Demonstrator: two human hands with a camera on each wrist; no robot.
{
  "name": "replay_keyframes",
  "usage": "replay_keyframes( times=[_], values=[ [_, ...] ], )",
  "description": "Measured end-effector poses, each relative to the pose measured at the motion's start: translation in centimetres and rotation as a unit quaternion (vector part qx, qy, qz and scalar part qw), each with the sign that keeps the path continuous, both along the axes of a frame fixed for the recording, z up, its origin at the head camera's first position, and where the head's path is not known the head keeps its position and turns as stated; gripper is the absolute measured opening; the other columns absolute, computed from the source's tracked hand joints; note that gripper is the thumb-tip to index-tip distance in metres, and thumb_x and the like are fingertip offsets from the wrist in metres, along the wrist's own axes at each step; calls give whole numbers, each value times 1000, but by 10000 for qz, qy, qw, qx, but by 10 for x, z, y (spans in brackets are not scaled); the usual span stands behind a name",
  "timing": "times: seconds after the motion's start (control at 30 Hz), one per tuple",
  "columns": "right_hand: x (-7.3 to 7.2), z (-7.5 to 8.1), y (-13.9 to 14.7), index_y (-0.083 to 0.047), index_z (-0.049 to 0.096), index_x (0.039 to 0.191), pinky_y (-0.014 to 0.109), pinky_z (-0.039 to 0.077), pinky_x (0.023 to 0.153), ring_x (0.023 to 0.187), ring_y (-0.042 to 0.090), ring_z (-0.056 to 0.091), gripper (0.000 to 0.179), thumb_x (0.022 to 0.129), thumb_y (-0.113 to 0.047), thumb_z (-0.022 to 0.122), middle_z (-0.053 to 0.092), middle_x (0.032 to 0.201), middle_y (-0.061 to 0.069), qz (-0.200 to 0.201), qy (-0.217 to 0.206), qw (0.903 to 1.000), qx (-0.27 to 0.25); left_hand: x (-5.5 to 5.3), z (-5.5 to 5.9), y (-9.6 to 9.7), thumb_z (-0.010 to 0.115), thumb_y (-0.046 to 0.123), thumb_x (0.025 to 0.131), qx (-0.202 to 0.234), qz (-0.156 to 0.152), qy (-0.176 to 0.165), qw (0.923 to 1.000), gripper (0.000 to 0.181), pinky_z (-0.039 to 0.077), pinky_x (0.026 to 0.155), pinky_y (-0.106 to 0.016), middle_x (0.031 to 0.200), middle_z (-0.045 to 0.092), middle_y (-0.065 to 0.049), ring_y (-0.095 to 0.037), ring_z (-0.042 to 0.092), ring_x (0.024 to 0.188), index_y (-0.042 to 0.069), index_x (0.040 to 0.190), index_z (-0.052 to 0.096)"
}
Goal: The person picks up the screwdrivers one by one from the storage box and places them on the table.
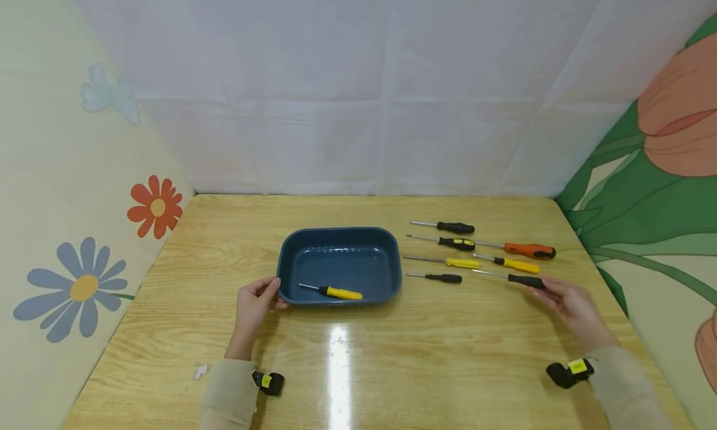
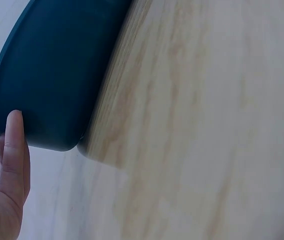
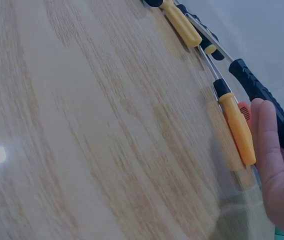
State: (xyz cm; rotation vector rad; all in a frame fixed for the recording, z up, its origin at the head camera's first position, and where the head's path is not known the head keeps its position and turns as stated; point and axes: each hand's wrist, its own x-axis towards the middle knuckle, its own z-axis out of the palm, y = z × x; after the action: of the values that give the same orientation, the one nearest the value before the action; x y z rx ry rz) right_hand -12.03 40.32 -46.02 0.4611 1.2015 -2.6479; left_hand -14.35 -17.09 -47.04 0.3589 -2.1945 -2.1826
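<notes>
My left hand (image 1: 256, 300) pinches the left front corner of a dark blue rectangular tray (image 1: 338, 237), thumb over the rim and fingers against the outer wall, as the left wrist view shows too. Inside the tray lies a screwdriver with a yellow handle (image 1: 344, 294), its tip to the left. On the right, my right hand (image 1: 570, 307) grips the handle end of a black screwdriver (image 1: 525, 281) between thumb and fingers. Its shaft points left. In the right wrist view this black handle (image 3: 262, 92) appears raised over a yellow-handled screwdriver (image 3: 238, 127).
Right of the tray several screwdrivers lie on the wooden table (image 1: 426, 355), among them an orange one (image 1: 529, 250), a yellow one (image 1: 462, 263) and a small black one (image 1: 445, 278). A white cloth (image 1: 386, 106) hangs behind. A white scrap (image 1: 200, 371) is at the left.
</notes>
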Motion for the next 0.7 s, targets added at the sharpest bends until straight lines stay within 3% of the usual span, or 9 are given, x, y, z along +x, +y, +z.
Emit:
replay_keyframes(
  times=[0.3,0.47,0.7],
  values=[
    [-6,0,5,-5,70,79,29,54,78,75,24,66,21,88,6,53,64,80,11,-58,-573,9978,322,0,1,1,54,2,91,79,26,8,10000,28,56,51,-28,69,62,-15,-11,59,51,-19,108,54],
    [-7,-3,6,-3,69,79,30,53,79,75,25,66,23,88,8,50,64,80,12,-32,-628,9976,291,-1,0,0,54,1,90,109,46,22,9999,26,56,51,-29,68,61,-15,-12,59,51,-19,107,55],
    [-10,-8,7,-6,69,80,30,53,81,76,23,65,17,85,6,58,63,80,9,6,-790,9962,355,0,1,0,54,2,90,84,38,-1,10000,28,56,51,-28,69,61,-14,-11,59,51,-20,108,53]
  ],
)
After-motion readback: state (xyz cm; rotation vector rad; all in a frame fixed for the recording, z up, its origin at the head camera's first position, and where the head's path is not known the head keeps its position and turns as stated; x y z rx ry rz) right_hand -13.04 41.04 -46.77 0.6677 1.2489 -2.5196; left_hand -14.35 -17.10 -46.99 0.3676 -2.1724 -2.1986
